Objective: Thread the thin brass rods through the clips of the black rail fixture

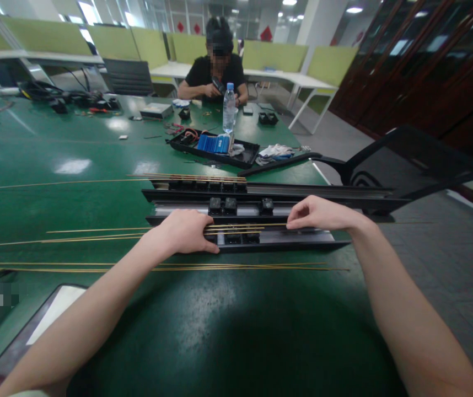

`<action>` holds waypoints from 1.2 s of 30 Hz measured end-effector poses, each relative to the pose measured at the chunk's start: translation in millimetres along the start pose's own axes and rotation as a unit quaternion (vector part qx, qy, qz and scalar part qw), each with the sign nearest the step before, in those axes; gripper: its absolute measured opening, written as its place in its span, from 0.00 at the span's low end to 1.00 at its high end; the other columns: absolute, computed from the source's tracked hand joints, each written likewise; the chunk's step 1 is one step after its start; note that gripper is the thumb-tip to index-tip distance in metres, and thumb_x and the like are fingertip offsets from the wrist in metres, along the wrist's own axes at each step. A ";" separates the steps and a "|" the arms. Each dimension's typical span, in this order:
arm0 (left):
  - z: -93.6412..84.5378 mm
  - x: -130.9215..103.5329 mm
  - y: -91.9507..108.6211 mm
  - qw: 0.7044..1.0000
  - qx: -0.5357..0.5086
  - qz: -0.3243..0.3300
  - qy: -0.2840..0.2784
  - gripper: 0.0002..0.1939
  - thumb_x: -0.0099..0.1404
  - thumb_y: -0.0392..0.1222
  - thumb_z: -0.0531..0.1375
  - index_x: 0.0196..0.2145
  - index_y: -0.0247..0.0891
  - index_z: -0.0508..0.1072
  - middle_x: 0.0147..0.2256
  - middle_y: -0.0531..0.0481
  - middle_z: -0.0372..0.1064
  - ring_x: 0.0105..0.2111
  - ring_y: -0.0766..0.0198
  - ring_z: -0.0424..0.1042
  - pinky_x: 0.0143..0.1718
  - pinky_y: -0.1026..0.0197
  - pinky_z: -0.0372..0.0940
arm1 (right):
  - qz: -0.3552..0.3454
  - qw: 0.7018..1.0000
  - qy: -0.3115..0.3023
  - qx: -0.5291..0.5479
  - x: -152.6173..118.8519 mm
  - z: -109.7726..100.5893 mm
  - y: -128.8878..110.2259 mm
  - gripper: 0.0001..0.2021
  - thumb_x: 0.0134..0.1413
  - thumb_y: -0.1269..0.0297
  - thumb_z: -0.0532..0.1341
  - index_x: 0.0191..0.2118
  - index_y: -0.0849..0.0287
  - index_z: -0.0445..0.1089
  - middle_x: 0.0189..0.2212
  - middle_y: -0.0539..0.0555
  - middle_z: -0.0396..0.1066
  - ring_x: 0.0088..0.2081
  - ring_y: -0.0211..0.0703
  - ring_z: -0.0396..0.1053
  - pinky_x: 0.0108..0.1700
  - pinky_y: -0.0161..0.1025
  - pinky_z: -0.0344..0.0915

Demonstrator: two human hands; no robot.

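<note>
My left hand (181,230) is wrapped over the left part of the nearest black rail (298,246), thumb on its near edge and fingers over the far side. Small black blocks (233,237) sit in the rail's channel beside the fingers. Several thin brass rods (236,227) lie along the rail, passing under or by my left hand. To the right, my right hand (317,213) is closed in a pinch above the rail, with the end of a thin brass rod at its fingertips. Behind, a second black rail (178,209) holds more black blocks (266,206).
Further rails with rods (203,178) lie behind. More loose brass rods (236,267) lie nearer me on the green table (170,320). A black tray (245,160), a water bottle (229,110) and a chair (422,160) stand beyond. A person (218,66) sits opposite.
</note>
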State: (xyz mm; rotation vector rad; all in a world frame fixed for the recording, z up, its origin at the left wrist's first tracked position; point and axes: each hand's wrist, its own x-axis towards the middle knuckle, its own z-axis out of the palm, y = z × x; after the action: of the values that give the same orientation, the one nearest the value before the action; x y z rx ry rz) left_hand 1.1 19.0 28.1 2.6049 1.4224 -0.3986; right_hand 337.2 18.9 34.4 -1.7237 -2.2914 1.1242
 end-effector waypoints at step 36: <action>-2.0 -0.7 0.4 1.000 -0.006 -0.012 -0.011 0.39 0.50 0.73 0.57 0.51 0.44 0.73 0.44 0.41 0.76 0.42 0.47 0.74 0.41 0.53 0.66 | 0.017 1.000 -0.006 0.001 -9.3 -13.9 14.8 0.18 0.41 0.48 0.67 0.33 0.57 0.78 0.30 0.52 0.77 0.32 0.44 0.69 0.35 0.38 0.63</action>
State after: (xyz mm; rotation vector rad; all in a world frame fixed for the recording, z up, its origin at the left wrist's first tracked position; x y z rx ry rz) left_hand 1.4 18.7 30.3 2.5683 1.4450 -0.4198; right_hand 359.0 19.7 39.3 -1.7662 -2.2757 1.1455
